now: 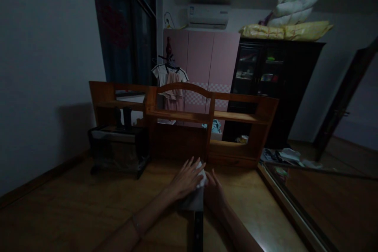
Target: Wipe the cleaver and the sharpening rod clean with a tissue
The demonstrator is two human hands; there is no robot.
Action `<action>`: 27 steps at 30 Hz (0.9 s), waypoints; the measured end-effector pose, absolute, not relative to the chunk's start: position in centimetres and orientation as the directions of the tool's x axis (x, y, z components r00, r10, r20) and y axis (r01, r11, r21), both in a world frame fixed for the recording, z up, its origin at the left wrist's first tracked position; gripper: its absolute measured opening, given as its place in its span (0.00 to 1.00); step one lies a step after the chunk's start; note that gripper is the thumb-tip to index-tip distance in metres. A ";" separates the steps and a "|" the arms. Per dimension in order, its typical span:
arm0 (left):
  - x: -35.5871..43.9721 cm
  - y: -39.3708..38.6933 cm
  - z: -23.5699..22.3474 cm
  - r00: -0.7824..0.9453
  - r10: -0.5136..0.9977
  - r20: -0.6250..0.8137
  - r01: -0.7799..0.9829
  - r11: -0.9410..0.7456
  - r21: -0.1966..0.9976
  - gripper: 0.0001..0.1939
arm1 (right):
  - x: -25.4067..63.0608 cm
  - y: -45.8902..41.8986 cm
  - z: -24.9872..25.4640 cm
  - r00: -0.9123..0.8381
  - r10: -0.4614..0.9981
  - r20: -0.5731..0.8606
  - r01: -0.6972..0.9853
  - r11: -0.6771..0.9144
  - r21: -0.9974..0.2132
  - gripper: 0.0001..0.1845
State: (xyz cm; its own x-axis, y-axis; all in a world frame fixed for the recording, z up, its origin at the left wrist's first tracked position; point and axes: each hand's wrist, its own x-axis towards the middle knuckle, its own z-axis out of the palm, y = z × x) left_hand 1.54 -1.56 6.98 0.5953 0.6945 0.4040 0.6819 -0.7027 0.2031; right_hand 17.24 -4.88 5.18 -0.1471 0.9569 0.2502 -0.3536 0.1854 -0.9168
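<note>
A wide-bladed kitchen knife [191,201] lies on the wooden table, its black handle [198,230] pointing toward me. Over the blade's far part is a white piece of tissue or cloth [202,181]. My left hand [187,178] rests flat on the white piece and the blade, fingers stretched and slightly spread. Along the blade's right side stands my right hand [215,193], turned on edge with its fingers extended, fingertips close to the white piece. The underside of both hands is hidden, and the light is dim.
At the left stands a knife block [118,149] with black handles sticking up. A wooden shelf unit [180,141] runs across the table's back. The table's right edge [283,201] borders a lower brown surface. Papers [289,154] lie beyond the shelf's right end.
</note>
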 end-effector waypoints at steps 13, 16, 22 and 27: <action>4.8 0.7 5.5 0.561 0.685 0.464 0.709 -0.688 0.157 0.29 | 17.0 -5.2 5.5 -0.348 0.927 0.138 -0.656 -0.136 -0.742 0.19; 5.9 1.9 4.9 0.528 0.701 0.479 0.740 -0.657 0.146 0.29 | 17.3 -4.8 5.3 -0.309 0.943 0.124 -0.689 -0.133 -0.712 0.12; 7.3 4.8 4.0 0.456 0.735 0.503 0.797 -0.588 0.136 0.29 | 17.0 -4.1 5.3 -0.256 0.965 0.062 -0.770 -0.164 -0.617 0.19; 6.9 5.4 3.3 0.500 0.725 0.474 0.772 -0.621 0.135 0.26 | 17.4 -3.8 4.3 -0.333 0.943 0.003 -0.821 -0.288 -0.493 0.22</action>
